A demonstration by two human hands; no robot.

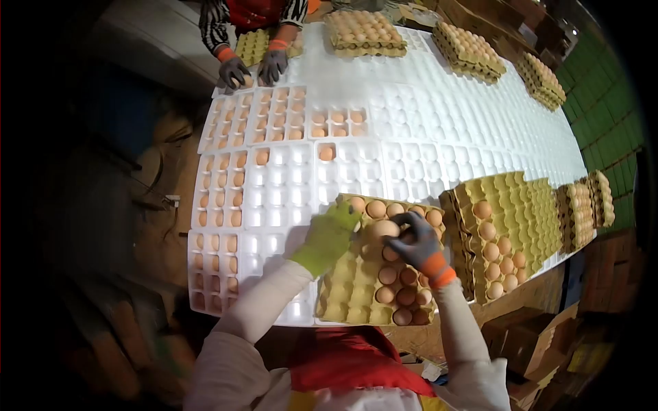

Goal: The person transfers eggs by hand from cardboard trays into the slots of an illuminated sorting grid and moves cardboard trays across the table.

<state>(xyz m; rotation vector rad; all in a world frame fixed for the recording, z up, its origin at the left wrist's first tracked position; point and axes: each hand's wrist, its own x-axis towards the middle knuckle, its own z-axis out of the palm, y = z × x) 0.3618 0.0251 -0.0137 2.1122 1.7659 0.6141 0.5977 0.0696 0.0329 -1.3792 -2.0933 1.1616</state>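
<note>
Clearly, the biggest thing before me is the spread of white foam trays (281,179): those toward my left hold eggs in some pockets, while many others are bare. Across from me a co-worker (255,9) bends over the far left corner, with grey-gloved hands (274,64) down at the trays there. At my right rises a leaning stack of pulp trays (532,205), its top one partly filled, and more loaded stacks (367,34) stand along the far edge. Open cardboard boxes (526,340) sit low on my right.

Right in front of me, the pulp tray (345,291) lies over part of the foam ones and hides the pockets beneath; its near left portion is vacant, and eggs fill its right side and far row. My green-gloved left hand (329,236) is at its far left corner, but I cannot tell whether those fingers grip anything. My grey-gloved right hand (413,240) pinches an egg (384,231) above this tray, so I judge the step in hand to be picking out eggs. The next move calls for a light, steady pinch, I think, clear of my left fingers and the neighbouring shells.
</note>
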